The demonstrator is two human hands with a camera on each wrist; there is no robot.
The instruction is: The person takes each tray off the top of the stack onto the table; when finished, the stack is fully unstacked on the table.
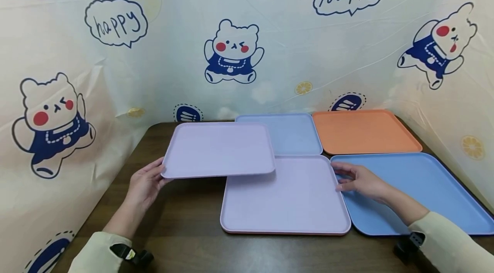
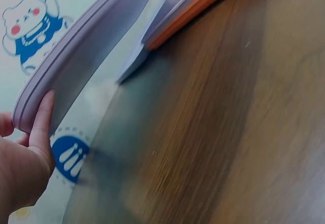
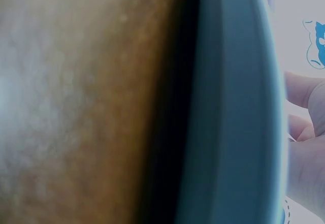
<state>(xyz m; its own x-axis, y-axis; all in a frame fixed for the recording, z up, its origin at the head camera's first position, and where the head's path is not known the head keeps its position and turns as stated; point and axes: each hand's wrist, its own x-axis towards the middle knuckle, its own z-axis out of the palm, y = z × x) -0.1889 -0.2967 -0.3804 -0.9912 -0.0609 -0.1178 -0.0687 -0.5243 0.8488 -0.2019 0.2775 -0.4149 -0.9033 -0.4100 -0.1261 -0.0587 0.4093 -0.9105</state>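
Observation:
My left hand [image 1: 144,185] pinches the left front corner of a small lavender tray [image 1: 220,148], which is raised and nearly level above the table's left part. In the left wrist view, the thumb and fingers of the left hand [image 2: 25,168] meet at the corner of the tray [image 2: 76,51]. A larger lavender tray [image 1: 287,204] lies in front, with an orange edge [image 2: 190,16] showing beneath it. At its right rim my right hand [image 1: 362,180] rests with loosely bent fingers, over the edge of a big blue tray [image 1: 409,195].
Behind, a pale blue tray [image 1: 293,133] is partly covered by the raised tray. An orange tray [image 1: 366,131] lies beside it at the back right. All rest on a brown wooden table [image 1: 185,225], backed by a printed cloth [image 1: 285,58].

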